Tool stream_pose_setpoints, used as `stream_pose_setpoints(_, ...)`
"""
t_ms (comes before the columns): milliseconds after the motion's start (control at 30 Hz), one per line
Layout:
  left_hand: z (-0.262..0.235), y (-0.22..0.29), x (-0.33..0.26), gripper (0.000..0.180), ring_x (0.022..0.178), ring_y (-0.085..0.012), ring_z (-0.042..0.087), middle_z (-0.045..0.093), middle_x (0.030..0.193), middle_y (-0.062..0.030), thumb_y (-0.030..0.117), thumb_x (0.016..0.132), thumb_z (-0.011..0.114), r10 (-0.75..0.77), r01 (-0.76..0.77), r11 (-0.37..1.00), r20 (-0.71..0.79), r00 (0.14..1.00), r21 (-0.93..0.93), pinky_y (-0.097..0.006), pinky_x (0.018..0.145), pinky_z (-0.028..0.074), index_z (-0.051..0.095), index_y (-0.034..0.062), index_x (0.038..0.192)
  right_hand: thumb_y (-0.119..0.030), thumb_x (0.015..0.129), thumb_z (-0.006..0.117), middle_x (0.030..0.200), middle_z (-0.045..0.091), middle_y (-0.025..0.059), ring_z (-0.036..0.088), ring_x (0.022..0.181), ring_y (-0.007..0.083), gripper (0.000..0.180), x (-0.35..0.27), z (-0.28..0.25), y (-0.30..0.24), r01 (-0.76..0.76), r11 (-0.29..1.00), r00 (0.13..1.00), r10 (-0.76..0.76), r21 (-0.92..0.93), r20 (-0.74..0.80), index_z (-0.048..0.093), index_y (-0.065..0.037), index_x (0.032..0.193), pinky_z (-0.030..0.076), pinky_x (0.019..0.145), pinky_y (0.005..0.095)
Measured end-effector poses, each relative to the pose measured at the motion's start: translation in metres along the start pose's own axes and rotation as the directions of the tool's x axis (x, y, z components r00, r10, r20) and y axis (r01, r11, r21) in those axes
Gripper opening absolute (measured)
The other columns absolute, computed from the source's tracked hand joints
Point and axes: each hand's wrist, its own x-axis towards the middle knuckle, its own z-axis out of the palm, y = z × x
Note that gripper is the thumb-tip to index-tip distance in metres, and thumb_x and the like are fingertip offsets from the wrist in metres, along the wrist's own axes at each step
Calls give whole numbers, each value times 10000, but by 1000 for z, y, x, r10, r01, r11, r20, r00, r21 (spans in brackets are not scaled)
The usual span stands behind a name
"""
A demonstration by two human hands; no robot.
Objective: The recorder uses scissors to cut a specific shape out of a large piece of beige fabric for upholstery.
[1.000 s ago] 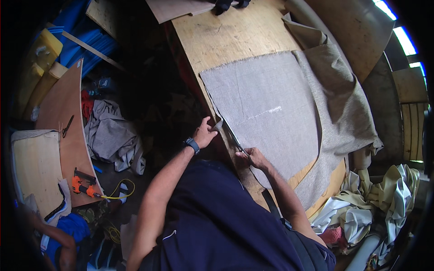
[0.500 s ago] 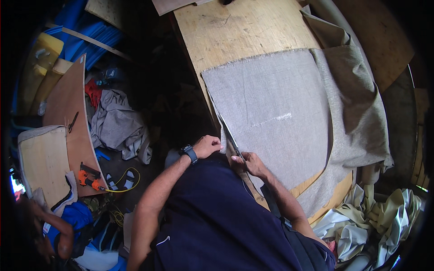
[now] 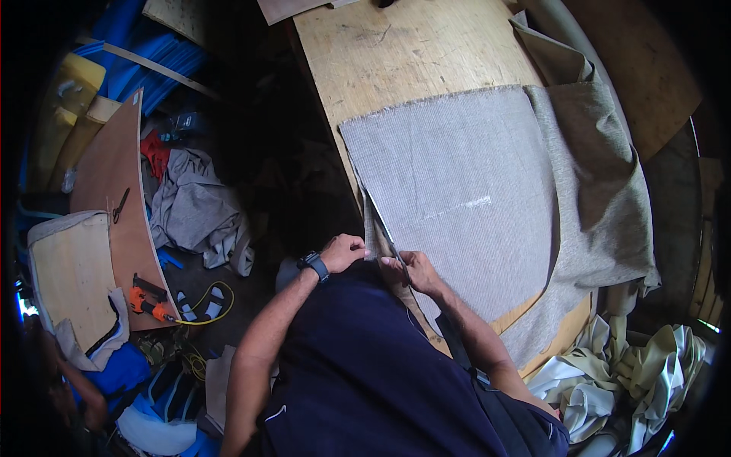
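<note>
A grey woven fabric (image 3: pixel 464 164) lies spread over the wooden table, with a white mark on it. At its left edge, my right hand (image 3: pixel 420 274) grips a pair of scissors (image 3: pixel 384 225), the long blades pointing away from me along the cloth. A narrow fabric strip (image 3: pixel 370 228) hangs at the table's left edge, partly separated from the main piece. My left hand (image 3: pixel 344 251), with a dark watch on its wrist, pinches the lower end of this strip just left of the scissors.
The wooden table (image 3: pixel 411 49) extends away from me. Folded grey cloth (image 3: pixel 594 175) drapes on the right, above crumpled pale material (image 3: pixel 655 373). To the left are a brown board (image 3: pixel 106 167), an orange-and-black nail gun (image 3: pixel 148 297) with a yellow hose, and another person's arm (image 3: pixel 80 381).
The scissors have advanced slightly away from me and leftward along the fabric edge. My left hand has shifted slightly left and nearer to me. The other person's arm at lower left has moved.
</note>
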Motion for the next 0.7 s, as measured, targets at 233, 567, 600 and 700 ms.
stream_pose_setpoints(233,1,-6,-1,244,688,-208,641,698,767,-118,271,874,699,-37,37,999,-9,999,33,-357,668,495,712,29,897,-601,855,680,611,566,26,546,556,109,594,17,1,-9,16,1000,1000,-16,-9,17,643,-21,734,434,493,282)
stream_pose_setpoints(567,-1,-12,-3,245,740,-233,676,715,813,-131,280,865,704,-63,64,997,-12,998,53,-366,706,515,726,40,911,-688,840,628,658,596,41,565,612,109,669,29,1,-26,-19,999,999,20,-48,39,645,-25,752,455,541,283)
stream_pose_setpoints(600,-1,-12,-4,249,711,-208,649,701,787,-124,278,872,702,-56,57,997,-17,998,44,-357,688,502,720,34,911,-688,840,628,658,596,41,565,612,109,669,32,1,-29,37,999,998,-36,-31,46,645,-25,752,455,541,283)
stream_pose_setpoints(700,0,-11,-5,254,688,-190,628,691,770,-119,279,880,699,-65,65,997,-17,998,44,-350,675,493,717,28,917,-669,850,631,652,598,48,571,603,114,653,45,1,-36,49,999,998,-49,-18,37,643,-23,751,455,531,285)
